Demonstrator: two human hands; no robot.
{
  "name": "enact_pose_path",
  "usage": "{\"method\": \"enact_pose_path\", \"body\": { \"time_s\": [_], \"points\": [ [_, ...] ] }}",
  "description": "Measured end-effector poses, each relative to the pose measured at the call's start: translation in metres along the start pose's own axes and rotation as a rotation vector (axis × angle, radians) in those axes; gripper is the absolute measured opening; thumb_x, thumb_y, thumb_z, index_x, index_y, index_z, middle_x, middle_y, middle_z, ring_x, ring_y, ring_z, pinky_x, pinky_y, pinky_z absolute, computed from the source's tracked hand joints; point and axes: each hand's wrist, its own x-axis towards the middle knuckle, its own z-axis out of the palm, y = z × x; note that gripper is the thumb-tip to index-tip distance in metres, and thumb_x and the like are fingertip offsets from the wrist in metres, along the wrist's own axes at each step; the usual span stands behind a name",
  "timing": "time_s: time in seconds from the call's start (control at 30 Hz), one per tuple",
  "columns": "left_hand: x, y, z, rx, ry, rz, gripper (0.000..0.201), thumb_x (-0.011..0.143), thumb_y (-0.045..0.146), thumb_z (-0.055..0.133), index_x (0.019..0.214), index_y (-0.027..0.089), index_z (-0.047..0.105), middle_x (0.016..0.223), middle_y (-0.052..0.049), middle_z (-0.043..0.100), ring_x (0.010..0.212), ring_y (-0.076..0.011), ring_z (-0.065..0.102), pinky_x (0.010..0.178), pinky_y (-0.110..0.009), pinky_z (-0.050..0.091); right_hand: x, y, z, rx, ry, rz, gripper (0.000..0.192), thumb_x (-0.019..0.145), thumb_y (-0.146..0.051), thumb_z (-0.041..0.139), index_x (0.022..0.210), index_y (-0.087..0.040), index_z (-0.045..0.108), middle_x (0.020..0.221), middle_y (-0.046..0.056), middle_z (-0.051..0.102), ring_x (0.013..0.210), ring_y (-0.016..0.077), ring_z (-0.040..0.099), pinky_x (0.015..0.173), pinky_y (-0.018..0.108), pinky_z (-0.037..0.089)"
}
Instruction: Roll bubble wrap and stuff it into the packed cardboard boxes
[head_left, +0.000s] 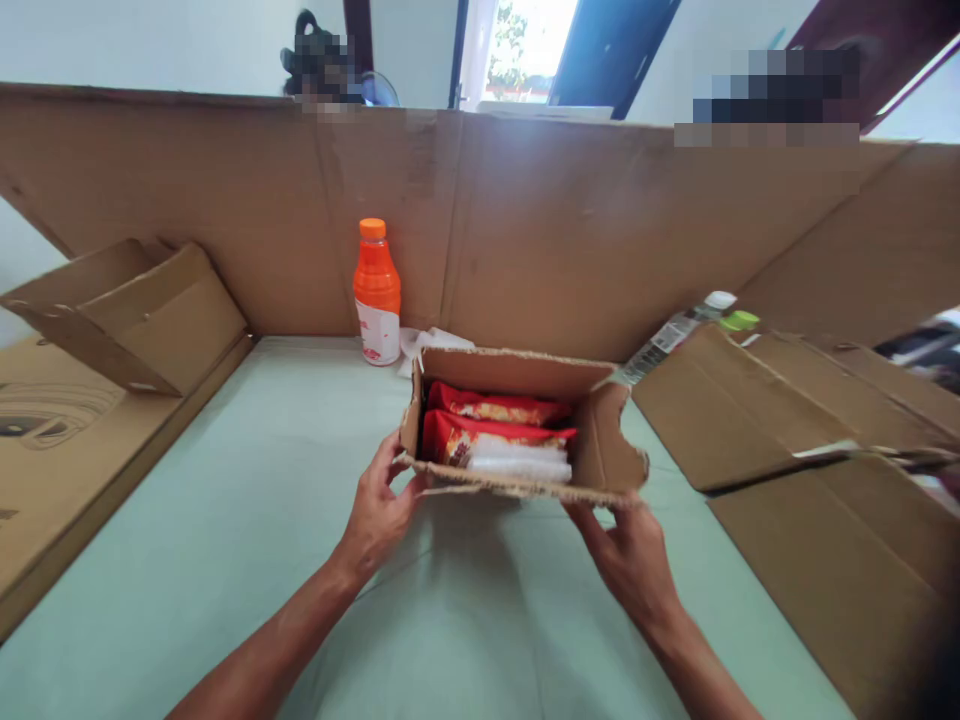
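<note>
While both hands, the left hand [381,510] and the right hand [628,560], grip its near corners, a small open brown cardboard box [600,450] sits mid-worktop [262,500]. It holds two red snack packets [491,425] and one clear plastic wrapper [517,462]. One orange-capped orange plastic bottle [376,292] stands behind.

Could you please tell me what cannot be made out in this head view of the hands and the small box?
- Red packets: lower parts hidden by the cardboard box wall; print too blurred to read.
- Left hand: fingertips hidden behind the box's corner.
- Right hand: fingertips tucked under the box's edge.
- Orange bottle: label too small to read.
- Clear bottle: mostly hidden behind the flat cardboard.
</note>
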Motion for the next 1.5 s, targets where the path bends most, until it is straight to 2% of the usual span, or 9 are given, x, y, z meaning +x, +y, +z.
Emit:
{"method": "enact_pose_path", "body": {
  "time_s": [0.23, 0.4, 0.53, 0.7, 0.83, 0.93, 1.1, 1.27, 1.5],
  "points": [
    [-0.044, 0.002, -0.044, 0.311, 0.008, -0.089, 0.045, 0.074, 0.049, 0.072, 0.108, 0.02, 0.065, 0.103, -0.006, 0.07, 0.092, -0.0232, 0.07, 0.081, -0.033, 0.057, -0.106, -0.002, 0.001, -0.05, 0.034, -0.142, 0.048, 0.095, -0.044, 0.06, 0.136, -0.019, 0.054, 0.125, 0.014, 0.067, 0.112, 0.0308, 0.067, 0.094, 0.043, 0.057],
    [-0.049, -0.012, -0.058, 0.512, 0.034, -0.166, 0.046, 0.069, 0.062, 0.071, 0.086, 0.019, 0.066, 0.08, -0.005, 0.069, 0.068, -0.0218, 0.066, 0.06, -0.031, 0.054, -0.099, 0.017, 0.0, 0.17, -0.216, -0.042, 0.102, 0.084, -0.061, 0.071, 0.161, -0.021, 0.016, 0.16, 0.018, 0.033, 0.141, 0.0349, 0.043, 0.11, 0.048, 0.047],
    [-0.045, -0.032, -0.043, 0.348, -0.041, -0.29, 0.055, 0.07, 0.062, 0.074, 0.102, 0.019, 0.062, 0.082, -0.004, 0.072, 0.071, -0.0223, 0.069, 0.063, -0.03, 0.055, -0.082, 0.04, 0.005, 0.363, -0.34, -0.048, 0.125, 0.071, -0.074, 0.074, 0.163, -0.022, 0.005, 0.165, 0.018, 0.02, 0.15, 0.0361, 0.028, 0.12, 0.051, 0.033],
    [-0.003, -0.041, 0.014, 0.208, -0.11, -0.259, 0.062, 0.07, 0.057, 0.077, 0.114, 0.018, 0.058, 0.105, -0.007, 0.071, 0.081, -0.0201, 0.069, 0.073, -0.031, 0.057, -0.065, 0.065, 0.006, 0.343, -0.158, -0.017, 0.119, 0.074, -0.072, 0.073, 0.162, -0.024, 0.008, 0.162, 0.016, 0.028, 0.147, 0.0358, 0.034, 0.116, 0.051, 0.038],
    [0.036, -0.052, 0.096, 0.022, -0.152, -0.199, 0.086, 0.068, 0.053, 0.079, 0.139, 0.021, 0.042, 0.145, -0.017, 0.048, 0.098, -0.0197, 0.068, 0.083, -0.033, 0.057, -0.049, 0.091, -0.014, 0.246, 0.046, 0.132, 0.115, 0.072, -0.066, 0.077, 0.16, -0.025, 0.014, 0.158, 0.017, 0.035, 0.141, 0.0362, 0.042, 0.112, 0.053, 0.042],
    [0.053, -0.064, 0.166, -0.103, -0.338, -0.205, 0.1, 0.065, 0.051, 0.083, 0.147, 0.023, 0.034, 0.158, -0.02, 0.03, 0.124, -0.0288, 0.058, 0.09, -0.037, 0.055, -0.032, 0.116, -0.029, 0.185, 0.224, 0.204, 0.117, 0.071, -0.062, 0.079, 0.159, -0.019, 0.015, 0.155, 0.021, 0.037, 0.141, 0.0363, 0.041, 0.113, 0.056, 0.039],
    [0.067, -0.08, 0.254, -0.176, -0.574, -0.19, 0.093, 0.062, 0.039, 0.086, 0.143, 0.02, 0.045, 0.157, -0.019, 0.036, 0.129, -0.035, 0.053, 0.096, -0.042, 0.052, -0.013, 0.155, -0.046, 0.001, 0.352, 0.301, 0.11, 0.074, -0.054, 0.077, 0.157, -0.013, 0.018, 0.157, 0.024, 0.032, 0.145, 0.036, 0.034, 0.119, 0.057, 0.03],
    [0.078, -0.093, 0.285, -0.166, -0.64, -0.189, 0.09, 0.064, 0.031, 0.082, 0.145, 0.019, 0.044, 0.158, -0.019, 0.036, 0.13, -0.0363, 0.052, 0.097, -0.044, 0.052, -0.025, 0.172, -0.049, -0.064, 0.268, 0.347, 0.079, 0.085, -0.047, 0.064, 0.149, -0.01, 0.037, 0.152, 0.024, 0.04, 0.143, 0.0348, 0.039, 0.118, 0.055, 0.034],
    [0.098, -0.101, 0.303, -0.143, -0.699, -0.177, 0.088, 0.063, 0.028, 0.079, 0.144, 0.019, 0.047, 0.156, -0.017, 0.041, 0.126, -0.0361, 0.056, 0.103, -0.049, 0.047, -0.034, 0.171, -0.045, -0.046, 0.223, 0.379, 0.069, 0.084, -0.04, 0.061, 0.144, -0.012, 0.044, 0.141, 0.021, 0.053, 0.131, 0.0346, 0.052, 0.107, 0.054, 0.046]
  ]
}}
